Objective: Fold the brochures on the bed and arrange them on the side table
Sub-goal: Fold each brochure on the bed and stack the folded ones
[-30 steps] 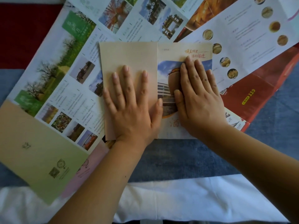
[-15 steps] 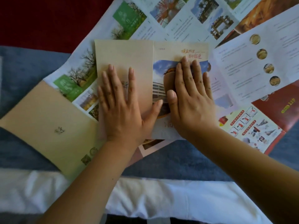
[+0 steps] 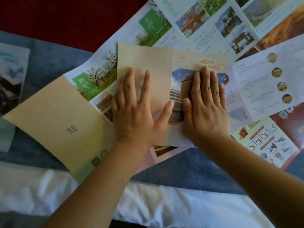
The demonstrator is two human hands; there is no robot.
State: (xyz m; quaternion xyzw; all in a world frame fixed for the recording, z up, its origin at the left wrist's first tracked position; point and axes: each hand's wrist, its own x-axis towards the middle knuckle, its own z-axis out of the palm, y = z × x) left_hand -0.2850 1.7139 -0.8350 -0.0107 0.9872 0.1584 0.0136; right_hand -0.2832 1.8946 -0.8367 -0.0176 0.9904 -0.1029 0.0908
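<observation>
On the blue-blanketed bed [image 3: 189, 165], pressing a beige paper brochure [image 3: 144, 58] flat atop a spread of opened leaflets. Holding its plain beige panel down with the left hand [image 3: 133, 112], fingers [image 3: 146, 86] straight and splayed, palm down, curled round nothing; pinning the adjoining picture panel with the right hand [image 3: 205, 109], fingers straight and close together, likewise gripping nothing. Lying underneath and around: a large unfolded white leaflet with tree photos [image 3: 205, 35], a white sheet with round food pictures [image 3: 256, 89] and a red leaflet [image 3: 289, 129].

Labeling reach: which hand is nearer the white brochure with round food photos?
Right: right hand lies just left of the white brochure; left hand sits farther left, on the beige panel.
</observation>
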